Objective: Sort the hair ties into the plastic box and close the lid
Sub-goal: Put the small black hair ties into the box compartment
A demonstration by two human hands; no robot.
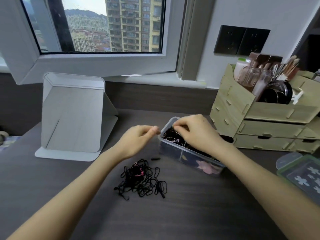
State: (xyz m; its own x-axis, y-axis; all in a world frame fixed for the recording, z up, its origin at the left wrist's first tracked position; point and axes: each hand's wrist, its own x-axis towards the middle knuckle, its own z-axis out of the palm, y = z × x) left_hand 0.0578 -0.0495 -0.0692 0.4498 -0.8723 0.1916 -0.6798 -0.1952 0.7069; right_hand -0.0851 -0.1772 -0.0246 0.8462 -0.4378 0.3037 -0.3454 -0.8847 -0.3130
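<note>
A: Hair ties (141, 181), a loose black tangle with one pink one in it, lie on the dark desk (199, 213) at about seven o'clock from the plastic box (188, 158).

B: And we see the box open, a divider across it, the far compartment already heaped with dark ties. The right hand (194, 130) is down in that far end, fingers curled together over the heap; whether they pinch a tie we cannot tell.

A: The left hand (138, 137) hovers just beside the box's far corner, at nine o'clock from it, thumb and fingers drawn together. It may hold something thin, but blur hides it.

B: So we judge the sorting step is under way, well short of finished, with that whole pile waiting.

A: One small black piece (155, 159) sits apart, between pile and box.

B: Next, we reckon, a hand must come back toward six o'clock, tease ties from the tangle and drop them in the right compartment.

A: The lid (301, 172), green-edged with flower shapes, rests at three o'clock, well apart from the box. It goes on last.
</note>
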